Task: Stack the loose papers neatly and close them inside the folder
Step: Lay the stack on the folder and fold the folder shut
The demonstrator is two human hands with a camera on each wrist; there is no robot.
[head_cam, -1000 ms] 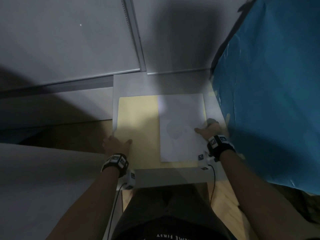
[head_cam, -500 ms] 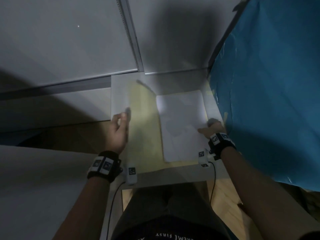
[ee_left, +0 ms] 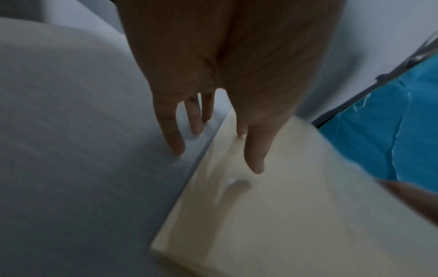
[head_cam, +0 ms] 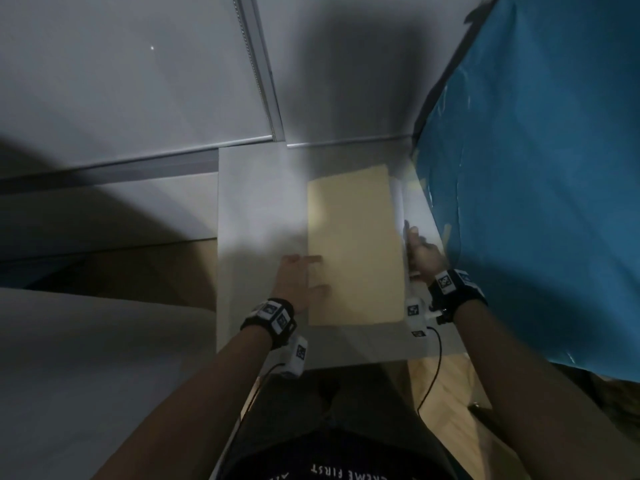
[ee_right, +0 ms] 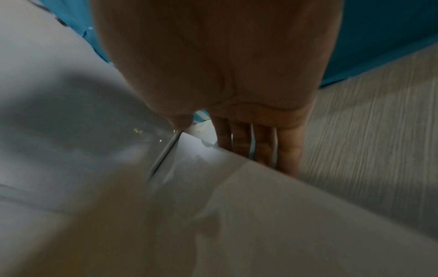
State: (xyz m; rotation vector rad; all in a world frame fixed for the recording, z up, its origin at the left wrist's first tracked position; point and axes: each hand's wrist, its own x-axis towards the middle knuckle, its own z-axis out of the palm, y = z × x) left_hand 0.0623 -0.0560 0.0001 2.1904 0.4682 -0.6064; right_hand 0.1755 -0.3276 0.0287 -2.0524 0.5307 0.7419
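A yellow folder (head_cam: 356,251) lies closed on the right half of a small white table (head_cam: 256,220). A thin white edge of the papers (head_cam: 399,216) shows along its right side. My left hand (head_cam: 301,278) rests flat across the folder's left edge, fingers straight, partly on the cover (ee_left: 284,215) and partly on the table. My right hand (head_cam: 420,252) stands against the folder's right edge. In the right wrist view its straight fingers (ee_right: 260,146) run down behind the papers' edge (ee_right: 189,150), fingertips hidden.
A blue plastic sheet (head_cam: 536,168) hangs close along the table's right side, just behind my right hand. Grey wall panels (head_cam: 138,81) rise behind the table. Wooden floor (head_cam: 446,386) shows below the front edge. The table's left half is bare.
The left hand lifted the folder's left cover and swung it right over the white papers; the folder is now closed. The right hand slid off the papers to the folder's right edge.
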